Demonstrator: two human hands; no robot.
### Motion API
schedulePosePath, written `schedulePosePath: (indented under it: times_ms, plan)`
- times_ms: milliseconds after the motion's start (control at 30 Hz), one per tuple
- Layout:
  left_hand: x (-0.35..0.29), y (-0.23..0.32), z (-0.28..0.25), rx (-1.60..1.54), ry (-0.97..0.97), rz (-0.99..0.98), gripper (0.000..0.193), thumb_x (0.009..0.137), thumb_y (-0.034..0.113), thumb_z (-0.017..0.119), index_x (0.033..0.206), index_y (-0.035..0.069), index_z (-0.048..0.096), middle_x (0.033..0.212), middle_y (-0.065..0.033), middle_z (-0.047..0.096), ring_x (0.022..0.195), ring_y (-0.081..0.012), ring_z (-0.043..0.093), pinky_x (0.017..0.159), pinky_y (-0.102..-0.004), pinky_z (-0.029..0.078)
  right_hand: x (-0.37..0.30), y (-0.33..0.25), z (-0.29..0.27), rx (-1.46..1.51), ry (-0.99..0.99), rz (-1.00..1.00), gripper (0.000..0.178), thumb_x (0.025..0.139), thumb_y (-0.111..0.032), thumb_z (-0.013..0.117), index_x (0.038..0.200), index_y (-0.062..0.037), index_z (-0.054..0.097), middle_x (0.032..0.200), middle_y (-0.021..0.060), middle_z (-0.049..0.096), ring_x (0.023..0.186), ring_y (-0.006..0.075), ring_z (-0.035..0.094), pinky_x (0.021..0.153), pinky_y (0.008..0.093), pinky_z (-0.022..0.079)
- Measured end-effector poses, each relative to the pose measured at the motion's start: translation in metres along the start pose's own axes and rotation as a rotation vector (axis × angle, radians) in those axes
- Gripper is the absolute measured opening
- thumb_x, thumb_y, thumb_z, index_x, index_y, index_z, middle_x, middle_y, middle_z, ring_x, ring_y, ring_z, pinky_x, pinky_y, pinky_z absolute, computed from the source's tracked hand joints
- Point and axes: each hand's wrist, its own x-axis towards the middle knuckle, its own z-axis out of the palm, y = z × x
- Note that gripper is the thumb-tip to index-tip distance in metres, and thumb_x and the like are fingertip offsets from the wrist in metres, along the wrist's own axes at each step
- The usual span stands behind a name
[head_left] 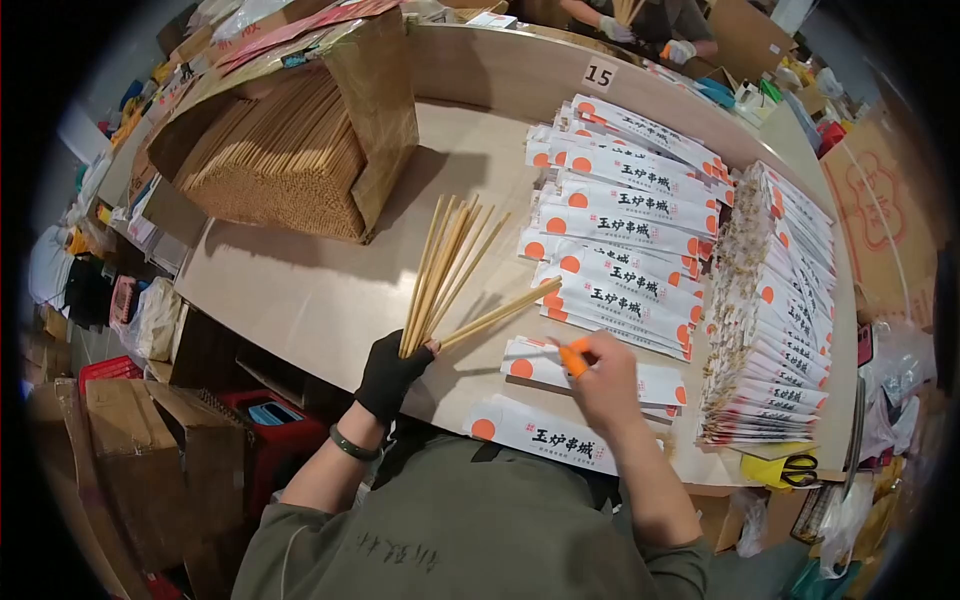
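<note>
My left hand [388, 378], in a black glove with bare fingertips, grips a fanned bundle of wooden chopsticks [445, 270] above the near part of the table. A pair of chopsticks [505, 312] splays from that grip toward the right. My right hand [606, 385] is closed, with an orange cover on a fingertip; whatever is in its fingers is too small to tell. It hovers over a few white paper chopstick sleeves [525, 362] with red dots. Another paper sleeve [545, 436] lies along the near table edge.
A cardboard box [375, 90] on its side at the far left holds packed chopsticks [275, 165]. Paper sleeves [625, 225] lie in overlapping piles at right centre. Further right stands a tall stack of sleeves [770, 320]. Yellow-and-black scissors [790, 470] rest by the near right edge.
</note>
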Motion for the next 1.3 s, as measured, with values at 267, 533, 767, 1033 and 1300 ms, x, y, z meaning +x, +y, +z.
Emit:
schedulePosePath:
  times_ms: [267, 533, 767, 1033, 1300]
  plan:
    - [0.001, 0.019, -0.019, 0.159, -0.09, 0.111, 0.022, 0.082, 0.019, 0.07, 0.089, -0.001, 0.066, 0.074, -0.0014, 0.063, 0.066, -0.0086, 0.054, 0.062, -0.0244, 0.045, 0.013, -0.005, -0.042, 0.509, -0.158, 0.345, 0.011, 0.078, -0.006, 0.073, 0.078, -0.0011, 0.064, 0.072, -0.0009, 0.055, 0.065, 0.0071, 0.049, 0.06, 0.0232, 0.041]
    - [0.006, 0.055, 0.025, -0.153, -0.291, 0.285, 0.034, 0.093, 0.032, 0.058, 0.108, 0.001, 0.062, 0.097, -0.0052, 0.066, 0.085, -0.0115, 0.059, 0.077, -0.0275, 0.047, 0.017, -0.033, -0.007, -0.077, -0.02, -0.388, 0.019, 0.073, -0.017, 0.074, 0.085, -0.0027, 0.069, 0.077, 0.0076, 0.061, 0.07, 0.023, 0.057, 0.061, 0.0319, 0.046]
    - [0.04, 0.041, 0.053, 0.024, 0.04, 0.331, 0.015, 0.086, 0.018, 0.062, 0.091, 0.004, 0.066, 0.078, -0.0032, 0.066, 0.067, -0.0111, 0.059, 0.063, -0.0259, 0.047, 0.025, -0.031, -0.016, -0.358, 0.119, -0.444, 0.031, 0.07, -0.018, 0.073, 0.094, -0.0017, 0.063, 0.083, 0.0106, 0.055, 0.08, 0.029, 0.054, 0.069, 0.0405, 0.046]
    - [0.025, 0.024, 0.043, -0.019, 0.122, 0.122, 0.023, 0.089, 0.025, 0.063, 0.092, 0.003, 0.067, 0.067, 0.0027, 0.059, 0.056, -0.0029, 0.045, 0.05, -0.0201, 0.034, -0.021, 0.005, 0.008, -0.451, -0.252, -0.521, 0.016, 0.071, -0.005, 0.063, 0.086, 0.0003, 0.061, 0.079, 0.0093, 0.055, 0.075, 0.0241, 0.056, 0.063, 0.0338, 0.047]
    - [0.012, 0.013, 0.005, 0.061, 0.014, 0.22, 0.017, 0.087, 0.016, 0.064, 0.09, 0.0, 0.066, 0.074, 0.001, 0.061, 0.065, -0.0079, 0.053, 0.06, -0.0235, 0.043, -0.014, 0.001, -0.01, -0.159, -0.091, -0.219, 0.015, 0.076, -0.01, 0.072, 0.084, -0.0019, 0.062, 0.078, 0.0089, 0.059, 0.069, 0.0211, 0.057, 0.061, 0.034, 0.047]
